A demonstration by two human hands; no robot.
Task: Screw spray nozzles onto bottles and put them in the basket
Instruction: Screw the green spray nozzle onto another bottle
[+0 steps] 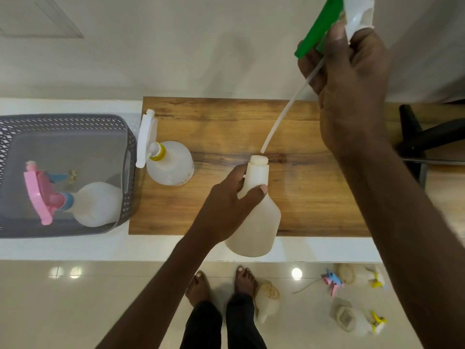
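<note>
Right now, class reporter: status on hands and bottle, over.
Left hand grips open bottle. Right hand holds green nozzle, tube tip above neck. Nothing blocking.

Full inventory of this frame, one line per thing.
basket: 1, grey, left on the counter
pink-nozzle bottle: 1, white, inside basket
yellow-collar bottle: 1, white, on wooden board beside basket
open bottle: 1, white, uncapped, held at board's front edge
green nozzle: 1, green and white, raised, tube tip just above open bottle's neck
wooden board: 1, brown, on counter
floor bottles and nozzles: several, lower right
left hand: grips open bottle
right hand: holds green nozzle
feet: 2, bare
</note>
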